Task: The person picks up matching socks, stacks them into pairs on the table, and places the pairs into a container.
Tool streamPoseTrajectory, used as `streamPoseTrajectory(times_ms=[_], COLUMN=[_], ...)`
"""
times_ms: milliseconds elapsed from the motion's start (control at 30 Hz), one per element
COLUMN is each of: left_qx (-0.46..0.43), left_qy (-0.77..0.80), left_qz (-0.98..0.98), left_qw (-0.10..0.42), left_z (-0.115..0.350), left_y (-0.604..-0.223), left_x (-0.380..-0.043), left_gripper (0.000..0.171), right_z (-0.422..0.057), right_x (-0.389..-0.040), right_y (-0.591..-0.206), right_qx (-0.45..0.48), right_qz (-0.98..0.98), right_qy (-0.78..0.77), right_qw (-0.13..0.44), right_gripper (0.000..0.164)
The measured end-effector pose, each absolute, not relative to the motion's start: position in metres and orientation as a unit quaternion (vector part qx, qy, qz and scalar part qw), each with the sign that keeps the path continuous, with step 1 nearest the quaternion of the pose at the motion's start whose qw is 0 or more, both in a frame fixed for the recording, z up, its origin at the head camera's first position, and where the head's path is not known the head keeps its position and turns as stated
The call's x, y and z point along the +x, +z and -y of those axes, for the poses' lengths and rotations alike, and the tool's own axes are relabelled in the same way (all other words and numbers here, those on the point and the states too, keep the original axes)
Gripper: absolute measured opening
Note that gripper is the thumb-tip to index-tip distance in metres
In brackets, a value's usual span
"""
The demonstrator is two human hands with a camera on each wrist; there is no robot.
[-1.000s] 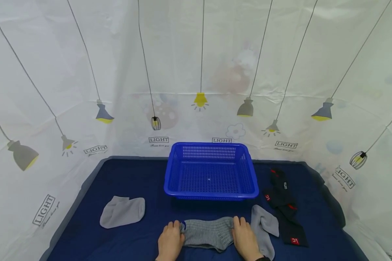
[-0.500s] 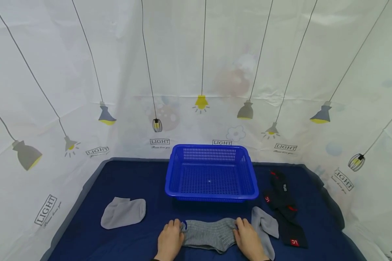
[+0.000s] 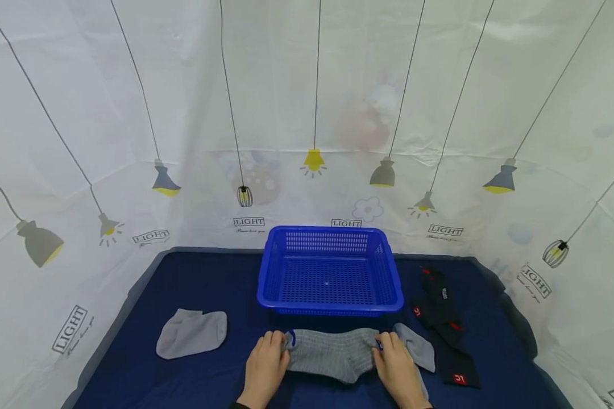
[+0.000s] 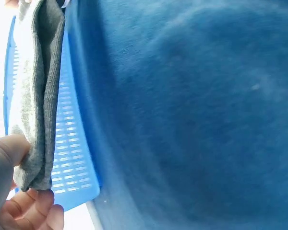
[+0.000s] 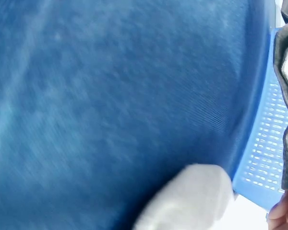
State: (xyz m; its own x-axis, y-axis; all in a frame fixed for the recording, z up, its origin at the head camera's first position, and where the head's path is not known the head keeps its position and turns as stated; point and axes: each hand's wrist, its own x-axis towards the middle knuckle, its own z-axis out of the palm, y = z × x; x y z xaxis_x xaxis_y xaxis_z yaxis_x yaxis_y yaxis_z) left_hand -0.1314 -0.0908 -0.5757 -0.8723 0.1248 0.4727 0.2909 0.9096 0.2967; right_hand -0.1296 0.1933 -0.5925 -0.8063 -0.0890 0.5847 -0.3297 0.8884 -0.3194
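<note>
Both hands hold a pair of grey ribbed socks [image 3: 332, 352], one laid on the other, stretched sideways in front of the basket in the head view. My left hand [image 3: 267, 363] pinches the end with the dark blue patch. At the opposite end my right hand [image 3: 396, 363] grips the fabric. In the left wrist view the socks [image 4: 41, 96] hang in two layers between thumb [image 4: 14, 146] and fingers. Only the fingertips [image 5: 283, 213] of the right hand show in the right wrist view, at the socks' lower end.
A blue perforated basket [image 3: 327, 281] stands behind the hands. Light grey socks lie at the left [image 3: 191, 334], and another light grey sock [image 3: 417, 346] lies partly behind the right hand. Black socks with red marks [image 3: 445, 329] lie at the right on the dark blue cloth [image 3: 210, 278].
Both hands have moved slightly forward and up with the grey socks, toward the basket. The socks earlier lay flat on the cloth. The other socks and the basket have stayed put.
</note>
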Motion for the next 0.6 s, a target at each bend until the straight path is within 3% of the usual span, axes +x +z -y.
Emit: streamPoseTrajectory(times_ms=[333, 600], left_qx=[-0.140, -0.152], left_qy=[-0.172, -0.170], left_qz=[0.924, 0.912], left_qw=[0.313, 0.341], left_z=[0.091, 0.090], left_y=[-0.556, -0.537], left_x=[-0.146, -0.163], left_gripper=[0.029, 0.028], right_z=[-0.197, -0.197], right_x=[-0.140, -0.156], right_y=[-0.568, -0.549], right_qx=[0.134, 0.143], right_qz=[0.911, 0.896], right_qy=[0.201, 0.211], right_qw=[0.335, 0.364], right_gripper=[0.031, 0.029])
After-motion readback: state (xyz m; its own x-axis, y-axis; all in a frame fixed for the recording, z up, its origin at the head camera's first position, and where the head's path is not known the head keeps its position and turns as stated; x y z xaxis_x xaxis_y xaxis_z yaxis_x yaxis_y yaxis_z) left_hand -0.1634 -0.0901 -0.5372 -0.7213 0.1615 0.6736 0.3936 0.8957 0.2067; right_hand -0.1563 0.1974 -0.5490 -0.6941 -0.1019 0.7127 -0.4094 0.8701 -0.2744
